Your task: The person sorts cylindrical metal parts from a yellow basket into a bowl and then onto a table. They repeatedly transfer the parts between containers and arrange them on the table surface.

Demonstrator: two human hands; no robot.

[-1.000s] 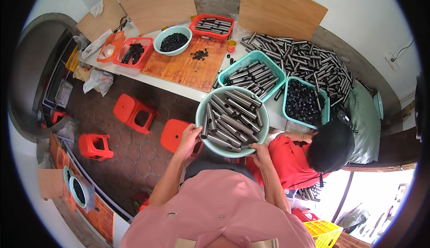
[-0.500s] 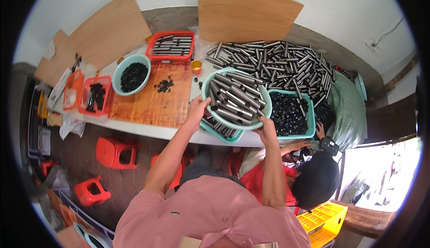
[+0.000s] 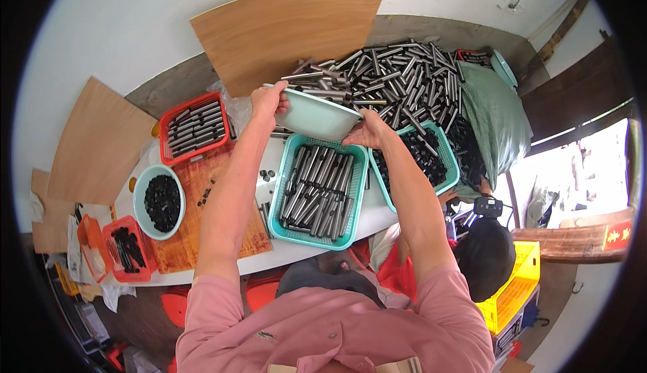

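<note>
1. Pale green plastic forms the round basin [image 3: 317,115], which is held tilted above the far half of the table [image 3: 377,214], its open side turned away toward the heap of metal rods [image 3: 397,80].
2. The basin's left rim is clasped by the left hand [image 3: 267,102], with fingers [image 3: 282,103] curled over the edge and closed on it.
3. The basin's lower right side is supported by the right hand [image 3: 369,132], which is pressed against the outer wall and closed around the rim there.
4. The basin is thus spanned between both hands, with its underside facing the camera; its contents cannot be seen.
5. Directly below the basin, a teal basket [image 3: 321,192] filled with grey rods is set on the table.
6. Just to the right, a second teal basket [image 3: 418,161] holding small black parts is placed, touching the first.
7. A red tray [image 3: 195,127] of rods is seen to the left, near a light bowl [image 3: 159,201] of black parts on a wooden board [image 3: 202,218].
8. A sheet of plywood [image 3: 290,26] is leaned against the wall behind the heap.
9. Another person [image 3: 482,255] in dark headwear is seated low at the right, beside a yellow crate [image 3: 512,289].
</note>
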